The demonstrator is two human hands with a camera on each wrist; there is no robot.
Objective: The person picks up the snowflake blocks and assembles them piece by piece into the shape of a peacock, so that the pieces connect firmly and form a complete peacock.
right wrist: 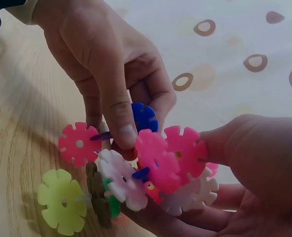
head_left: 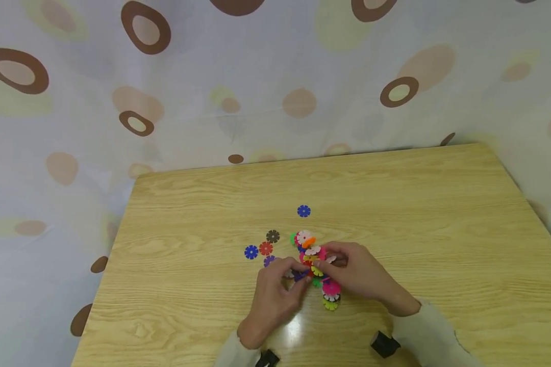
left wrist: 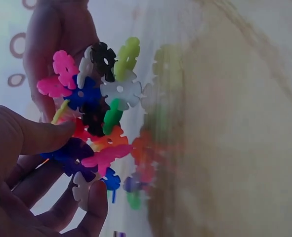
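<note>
A built cluster of colourful notched plastic discs [head_left: 331, 288] is held between both hands, low over the table. Its pink, white, blue, black, green and yellow pieces stick out at various angles. My left hand [head_left: 275, 293] pinches a dark blue disc [left wrist: 76, 157] on the cluster's left side, thumb on top of it. From the right, my right hand [head_left: 362, 272] grips the cluster among pink [right wrist: 185, 150] and white discs, its fingers partly hidden behind them. A yellow disc [right wrist: 62, 202] juts out at the cluster's near end.
Loose discs lie on the wooden table [head_left: 188, 306] left of the cluster: a black one [head_left: 273, 236], a red one [head_left: 266, 248], a blue one [head_left: 251, 252] and a purple one [head_left: 269, 261]. Farther back lies another blue disc [head_left: 303, 211]. A patterned cloth [head_left: 257, 122] hangs behind the table.
</note>
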